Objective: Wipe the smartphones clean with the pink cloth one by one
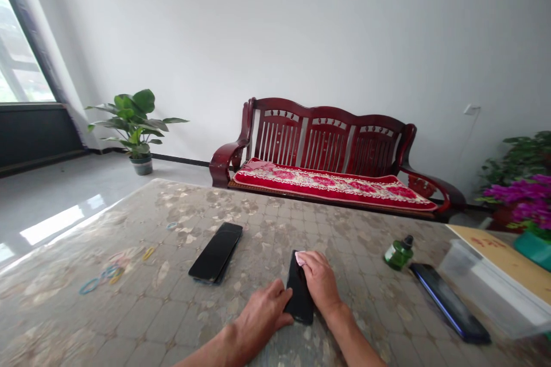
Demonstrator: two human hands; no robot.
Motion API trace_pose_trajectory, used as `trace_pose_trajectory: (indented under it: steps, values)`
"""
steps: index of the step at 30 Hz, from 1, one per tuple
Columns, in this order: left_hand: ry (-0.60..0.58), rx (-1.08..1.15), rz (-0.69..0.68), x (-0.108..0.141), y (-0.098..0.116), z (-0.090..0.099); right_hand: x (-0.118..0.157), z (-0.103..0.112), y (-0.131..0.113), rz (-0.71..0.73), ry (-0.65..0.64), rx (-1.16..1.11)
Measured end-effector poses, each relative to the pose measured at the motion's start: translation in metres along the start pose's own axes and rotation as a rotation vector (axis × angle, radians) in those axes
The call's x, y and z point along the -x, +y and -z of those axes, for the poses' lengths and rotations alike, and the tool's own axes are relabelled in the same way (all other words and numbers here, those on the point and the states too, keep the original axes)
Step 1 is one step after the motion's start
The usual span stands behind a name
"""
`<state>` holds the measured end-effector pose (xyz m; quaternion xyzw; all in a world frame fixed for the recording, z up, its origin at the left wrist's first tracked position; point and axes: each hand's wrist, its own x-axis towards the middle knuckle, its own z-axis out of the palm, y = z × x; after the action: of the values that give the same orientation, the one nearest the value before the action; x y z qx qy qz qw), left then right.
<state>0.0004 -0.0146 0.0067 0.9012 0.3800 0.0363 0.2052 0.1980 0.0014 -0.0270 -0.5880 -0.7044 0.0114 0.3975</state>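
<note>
A black smartphone lies flat on the patterned table in front of me. My left hand grips its left edge, with thumb and fingers closed against the side. Bunched under the fingertips of my right hand is a small pale pink cloth, pressed to the upper part of the screen. Most of the cloth is hidden by those fingers. To the left rests a stack of dark phones, its top one screen up. A blue-edged phone lies at the right, close to a small green bottle with a black cap.
Several coloured rubber bands are scattered on the table's left side. A clear plastic box stands at the right edge, near purple flowers. Beyond the table are a red wooden bench and a potted plant.
</note>
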Motion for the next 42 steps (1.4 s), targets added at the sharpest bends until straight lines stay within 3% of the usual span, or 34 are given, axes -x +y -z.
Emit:
trace_pose_trajectory:
  steps: [6, 13, 16, 24, 32, 39, 42]
  values:
    - [0.101, -0.018, -0.066, -0.003, -0.002, -0.016, -0.009, 0.008, -0.006, 0.016, -0.12, 0.118]
    - [0.128, -0.02, -0.17, 0.003, 0.0, -0.011, 0.01, 0.023, -0.027, 0.1, -0.248, 0.25]
    - [0.144, -0.016, -0.184, 0.004, -0.001, -0.011, 0.012, 0.023, -0.03, 0.113, -0.238, 0.287]
    - [0.169, -0.039, -0.213, -0.001, -0.004, -0.011, -0.028, 0.006, -0.018, 0.082, -0.214, 0.419]
    - [0.159, -0.043, -0.177, -0.001, 0.0, -0.01, 0.008, 0.02, -0.026, 0.164, -0.245, 0.287]
    - [0.149, -0.008, -0.196, 0.0, -0.002, -0.009, -0.017, 0.013, -0.008, 0.133, -0.178, 0.388]
    - [0.146, -0.007, -0.195, 0.0, -0.003, -0.009, -0.015, 0.014, -0.006, 0.139, -0.177, 0.381]
